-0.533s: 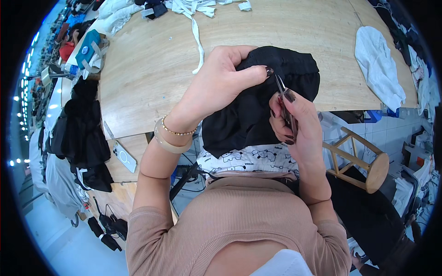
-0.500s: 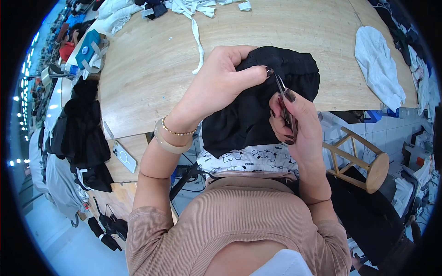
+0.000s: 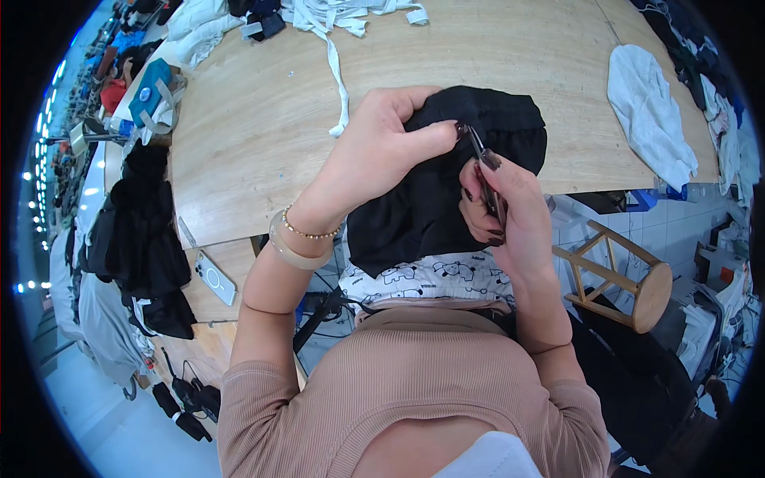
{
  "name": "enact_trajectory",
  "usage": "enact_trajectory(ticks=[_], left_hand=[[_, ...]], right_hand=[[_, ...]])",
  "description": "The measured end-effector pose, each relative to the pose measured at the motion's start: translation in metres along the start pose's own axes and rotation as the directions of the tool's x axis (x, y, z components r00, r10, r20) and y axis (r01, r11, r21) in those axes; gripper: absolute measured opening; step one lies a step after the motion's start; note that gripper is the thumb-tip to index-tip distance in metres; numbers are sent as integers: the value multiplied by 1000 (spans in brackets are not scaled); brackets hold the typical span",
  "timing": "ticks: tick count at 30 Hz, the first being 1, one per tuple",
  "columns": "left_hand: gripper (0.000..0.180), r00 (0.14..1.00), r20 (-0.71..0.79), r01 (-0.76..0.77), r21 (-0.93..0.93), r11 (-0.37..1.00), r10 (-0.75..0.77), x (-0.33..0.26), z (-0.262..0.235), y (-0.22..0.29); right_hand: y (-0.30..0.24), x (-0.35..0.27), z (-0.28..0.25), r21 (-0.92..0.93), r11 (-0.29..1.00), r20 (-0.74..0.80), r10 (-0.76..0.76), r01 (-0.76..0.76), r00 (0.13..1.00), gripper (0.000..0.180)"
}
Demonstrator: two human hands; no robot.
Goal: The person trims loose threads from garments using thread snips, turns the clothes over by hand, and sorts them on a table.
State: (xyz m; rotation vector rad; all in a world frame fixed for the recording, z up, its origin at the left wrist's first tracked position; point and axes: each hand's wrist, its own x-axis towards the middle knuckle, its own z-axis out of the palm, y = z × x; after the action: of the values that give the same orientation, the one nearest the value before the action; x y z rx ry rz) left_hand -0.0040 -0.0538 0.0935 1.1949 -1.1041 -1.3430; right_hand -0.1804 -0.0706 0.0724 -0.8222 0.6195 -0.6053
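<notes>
A black garment [image 3: 434, 203] with a gathered elastic waistband lies partly on the table edge and hangs down toward my lap. My left hand [image 3: 390, 143] grips its upper left part, with the thumb pressed on top near the waistband and the other fingers hidden beneath the cloth. My right hand [image 3: 506, 199] is closed around a pair of thread snips [image 3: 476, 142]. Their blades are together and point away from me, with the tips beside my left thumb. Any thread at the tips is too small to make out.
The wooden table [image 3: 239, 135] spreads ahead, with white fabric strips [image 3: 339, 80] at the far side and a pale grey cloth [image 3: 645, 111] at right. A phone [image 3: 215, 277] rests at left near black garments [image 3: 139, 231]. A wooden stool [image 3: 649, 295] stands at lower right.
The blades of the thread snips have come together and turned slightly to the left. My right hand has shifted a little leftward; my left hand still grips the black garment.
</notes>
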Motion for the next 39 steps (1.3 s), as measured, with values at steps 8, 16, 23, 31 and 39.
enact_trajectory(ticks=[8, 16, 23, 31, 39], left_hand=[[27, 987, -72, 138, -65, 988, -143, 35, -10, -27], [35, 955, -85, -81, 846, 528, 283, 130, -113, -183], [37, 945, -130, -39, 867, 496, 302, 123, -90, -164], [33, 930, -174, 6, 888, 460, 324, 123, -93, -166], [32, 944, -170, 7, 869, 495, 284, 121, -94, -166]], right_hand=[[-6, 3, -42, 111, 931, -32, -346, 347, 938, 24], [-115, -273, -161, -942, 190, -35, -876, -278, -480, 9], [-107, -607, -302, 258, 504, 210, -862, -825, -461, 34], [-27, -620, -395, 114, 645, -606, -558, -756, -567, 40], [-69, -561, -404, -244, 574, -348, -804, -781, -482, 39]])
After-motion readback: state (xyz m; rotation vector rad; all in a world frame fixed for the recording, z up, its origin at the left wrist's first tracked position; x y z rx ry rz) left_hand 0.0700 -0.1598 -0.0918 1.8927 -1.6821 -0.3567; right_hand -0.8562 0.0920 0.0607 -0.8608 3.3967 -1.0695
